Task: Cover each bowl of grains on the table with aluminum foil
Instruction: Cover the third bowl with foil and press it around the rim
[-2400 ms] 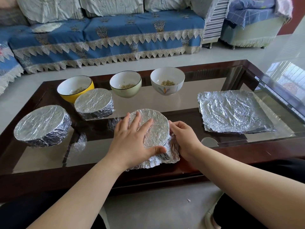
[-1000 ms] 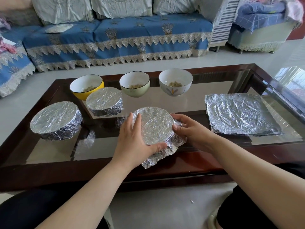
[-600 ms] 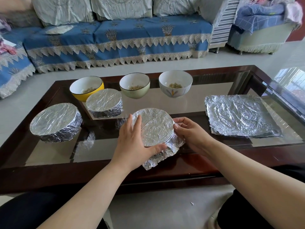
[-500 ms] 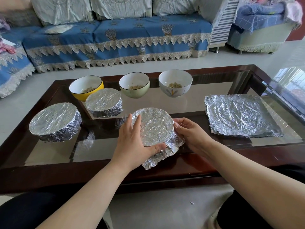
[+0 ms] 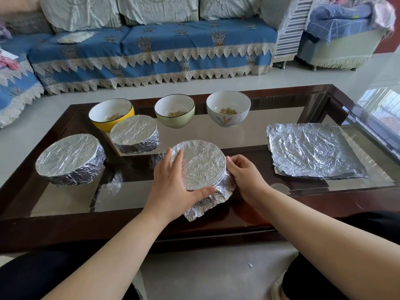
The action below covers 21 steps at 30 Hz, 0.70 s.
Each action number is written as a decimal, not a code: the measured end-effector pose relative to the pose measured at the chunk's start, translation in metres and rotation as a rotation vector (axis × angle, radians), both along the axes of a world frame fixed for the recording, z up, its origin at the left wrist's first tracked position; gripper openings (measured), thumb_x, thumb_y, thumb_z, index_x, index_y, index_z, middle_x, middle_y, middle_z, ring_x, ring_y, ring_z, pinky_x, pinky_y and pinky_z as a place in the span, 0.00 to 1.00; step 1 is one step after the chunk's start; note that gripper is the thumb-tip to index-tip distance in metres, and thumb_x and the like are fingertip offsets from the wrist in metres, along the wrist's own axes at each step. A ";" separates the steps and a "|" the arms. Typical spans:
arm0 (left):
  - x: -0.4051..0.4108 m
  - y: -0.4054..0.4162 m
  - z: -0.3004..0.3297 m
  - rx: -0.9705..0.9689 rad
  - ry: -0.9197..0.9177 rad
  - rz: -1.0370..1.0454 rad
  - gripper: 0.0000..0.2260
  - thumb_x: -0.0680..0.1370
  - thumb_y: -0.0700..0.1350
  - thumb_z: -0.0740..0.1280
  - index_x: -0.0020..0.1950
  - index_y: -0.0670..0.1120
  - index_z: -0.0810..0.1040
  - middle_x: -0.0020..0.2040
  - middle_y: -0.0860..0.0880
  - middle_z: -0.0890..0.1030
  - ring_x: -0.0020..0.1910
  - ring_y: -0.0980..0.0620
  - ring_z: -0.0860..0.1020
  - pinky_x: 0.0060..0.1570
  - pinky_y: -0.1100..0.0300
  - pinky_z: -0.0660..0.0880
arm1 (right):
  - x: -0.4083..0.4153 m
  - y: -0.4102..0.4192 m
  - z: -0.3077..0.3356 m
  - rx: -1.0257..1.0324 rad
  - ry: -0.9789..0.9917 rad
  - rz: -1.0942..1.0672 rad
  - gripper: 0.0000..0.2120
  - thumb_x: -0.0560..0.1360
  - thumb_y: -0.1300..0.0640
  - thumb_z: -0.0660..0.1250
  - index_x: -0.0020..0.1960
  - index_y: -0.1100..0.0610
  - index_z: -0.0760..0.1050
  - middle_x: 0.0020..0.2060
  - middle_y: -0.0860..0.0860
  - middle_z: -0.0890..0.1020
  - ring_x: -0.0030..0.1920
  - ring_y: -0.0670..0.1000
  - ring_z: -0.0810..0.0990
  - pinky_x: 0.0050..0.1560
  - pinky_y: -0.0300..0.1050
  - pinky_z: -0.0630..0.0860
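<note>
A foil-topped bowl [image 5: 202,164] sits near the table's front edge, its foil skirt flaring loose at the near right. My left hand [image 5: 172,184] cups its left side, fingers flat on the foil top and thumb curled round the near rim. My right hand [image 5: 243,173] curls its fingers against the right rim, pressing the foil there. Two other bowls stand wrapped in foil: a large one [image 5: 69,158] at the left and a smaller one [image 5: 134,133] behind. Uncovered, with grains inside, are a yellow bowl [image 5: 101,109], a green bowl [image 5: 175,110] and a white bowl [image 5: 228,107].
A stack of foil sheets [image 5: 311,150] lies flat on the right of the glass-topped table [image 5: 249,135], which has a dark wooden frame. A blue-covered sofa [image 5: 151,50] runs along the far side. My dark-clad knees are below the table's front edge.
My right hand has slid from the near right of the bowl up along its right rim, folding the foil down. The left hand has kept its hold. The camera view shifted slightly.
</note>
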State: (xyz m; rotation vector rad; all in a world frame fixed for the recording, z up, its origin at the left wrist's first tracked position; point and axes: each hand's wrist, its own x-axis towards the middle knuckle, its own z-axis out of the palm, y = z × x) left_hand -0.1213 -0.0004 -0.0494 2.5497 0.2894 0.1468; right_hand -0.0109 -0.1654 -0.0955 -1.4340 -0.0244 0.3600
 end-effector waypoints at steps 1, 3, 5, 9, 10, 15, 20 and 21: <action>0.000 0.000 0.000 0.002 -0.001 0.002 0.59 0.59 0.78 0.61 0.81 0.51 0.46 0.81 0.50 0.43 0.79 0.50 0.43 0.76 0.48 0.49 | 0.000 0.002 0.000 -0.021 0.005 -0.014 0.10 0.79 0.53 0.66 0.41 0.57 0.73 0.36 0.57 0.75 0.38 0.56 0.70 0.42 0.52 0.68; 0.000 0.000 -0.001 0.009 -0.005 0.005 0.59 0.59 0.79 0.61 0.81 0.50 0.47 0.81 0.50 0.44 0.79 0.49 0.44 0.76 0.48 0.49 | 0.001 0.004 0.002 -0.066 0.011 -0.028 0.11 0.78 0.52 0.66 0.42 0.57 0.74 0.37 0.57 0.77 0.39 0.55 0.71 0.43 0.53 0.69; 0.001 -0.001 0.000 0.006 -0.004 0.009 0.59 0.58 0.79 0.60 0.81 0.50 0.47 0.81 0.50 0.44 0.79 0.49 0.44 0.76 0.48 0.49 | 0.003 0.006 0.003 -0.095 0.033 -0.025 0.11 0.78 0.51 0.66 0.43 0.58 0.75 0.37 0.57 0.77 0.39 0.55 0.72 0.43 0.52 0.70; 0.002 -0.001 0.000 0.005 -0.013 0.011 0.59 0.58 0.79 0.60 0.81 0.50 0.48 0.81 0.49 0.44 0.78 0.49 0.44 0.77 0.48 0.49 | 0.007 0.008 0.005 -0.133 0.076 -0.020 0.10 0.79 0.52 0.66 0.42 0.57 0.76 0.37 0.58 0.77 0.39 0.55 0.72 0.42 0.52 0.71; 0.002 -0.002 0.000 0.006 -0.015 0.011 0.59 0.58 0.78 0.60 0.81 0.49 0.48 0.81 0.49 0.45 0.78 0.49 0.44 0.77 0.48 0.49 | 0.007 0.009 0.005 -0.144 0.072 -0.026 0.10 0.79 0.53 0.66 0.41 0.56 0.76 0.36 0.57 0.78 0.38 0.55 0.73 0.42 0.52 0.72; 0.002 -0.002 -0.001 0.011 -0.021 0.011 0.58 0.59 0.77 0.62 0.81 0.49 0.47 0.81 0.48 0.44 0.78 0.49 0.44 0.76 0.49 0.49 | 0.004 0.015 0.005 -0.159 0.019 -0.085 0.04 0.79 0.57 0.66 0.45 0.55 0.77 0.40 0.56 0.82 0.39 0.55 0.78 0.45 0.57 0.79; 0.001 -0.002 -0.003 0.021 -0.028 0.007 0.59 0.58 0.78 0.60 0.81 0.49 0.48 0.81 0.47 0.45 0.79 0.47 0.45 0.76 0.49 0.49 | 0.004 0.017 0.006 -0.183 -0.006 -0.092 0.04 0.77 0.62 0.67 0.45 0.56 0.77 0.38 0.54 0.82 0.38 0.54 0.80 0.46 0.58 0.80; 0.002 -0.002 -0.003 0.023 -0.031 0.006 0.59 0.58 0.78 0.60 0.81 0.49 0.48 0.81 0.47 0.45 0.79 0.47 0.45 0.76 0.48 0.49 | 0.004 0.017 0.007 -0.191 -0.015 -0.102 0.05 0.77 0.63 0.67 0.44 0.56 0.76 0.37 0.53 0.82 0.37 0.53 0.80 0.45 0.57 0.80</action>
